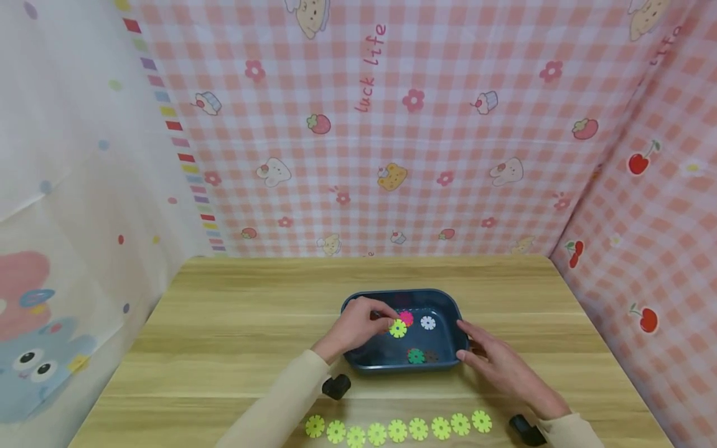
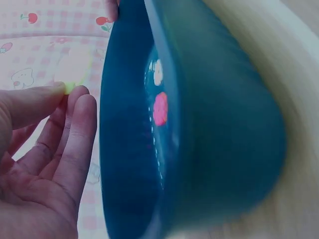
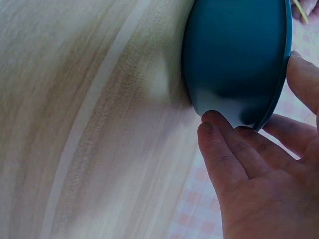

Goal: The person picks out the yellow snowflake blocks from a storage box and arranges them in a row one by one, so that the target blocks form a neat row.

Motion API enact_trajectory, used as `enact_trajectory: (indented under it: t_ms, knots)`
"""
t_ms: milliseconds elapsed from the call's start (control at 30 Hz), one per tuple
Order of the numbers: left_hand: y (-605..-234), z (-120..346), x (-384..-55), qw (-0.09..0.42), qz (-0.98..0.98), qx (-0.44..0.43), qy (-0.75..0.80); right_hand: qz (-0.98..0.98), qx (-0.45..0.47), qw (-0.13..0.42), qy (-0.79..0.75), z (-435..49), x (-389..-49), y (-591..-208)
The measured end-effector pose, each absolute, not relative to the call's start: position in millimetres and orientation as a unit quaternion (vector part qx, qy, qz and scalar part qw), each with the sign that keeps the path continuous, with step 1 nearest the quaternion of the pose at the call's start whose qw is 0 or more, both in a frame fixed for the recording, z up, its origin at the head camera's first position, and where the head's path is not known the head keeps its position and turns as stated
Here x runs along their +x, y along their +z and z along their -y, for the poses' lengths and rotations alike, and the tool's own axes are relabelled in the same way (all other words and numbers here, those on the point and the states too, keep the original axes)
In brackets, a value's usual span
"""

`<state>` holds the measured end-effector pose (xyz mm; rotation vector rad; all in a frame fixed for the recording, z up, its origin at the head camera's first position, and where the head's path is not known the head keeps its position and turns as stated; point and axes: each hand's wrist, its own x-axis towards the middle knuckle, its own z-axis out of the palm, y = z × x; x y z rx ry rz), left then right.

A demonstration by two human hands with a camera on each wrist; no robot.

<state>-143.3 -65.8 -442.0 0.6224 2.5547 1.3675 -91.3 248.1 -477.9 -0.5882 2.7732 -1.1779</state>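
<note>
In the head view, my left hand (image 1: 356, 325) pinches a yellow-green notched plastic disc (image 1: 398, 328) between thumb and fingertips, above a dark blue tub (image 1: 358, 359). The left wrist view shows the pinch at the disc's edge, with the remaining fingers extended. Inside the tub lie a pink disc (image 1: 406, 318), a white disc (image 1: 428, 323), a green disc (image 1: 416, 356) and a brown disc (image 1: 431, 356). My right hand (image 1: 495, 356) rests against the tub's right end. Its fairly straight fingers touch the outer wall (image 3: 234, 64), and the thumb is at the rim.
A row of several yellow-green discs (image 1: 398, 430) lies along the front of the wooden table (image 1: 252, 336). Behind the table hangs a pink checked cloth (image 1: 358, 155). Dark wrist devices, such as the black one (image 1: 337, 386), sit by the forearms.
</note>
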Motion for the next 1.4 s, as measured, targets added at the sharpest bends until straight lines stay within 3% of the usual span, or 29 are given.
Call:
enact_trajectory:
  t_ms: [1400]
  knots:
    - [-448,159,-94,0.087,-0.857,0.216,0.459,-0.905,-0.200,0.028,-0.375,-248,-91,-480]
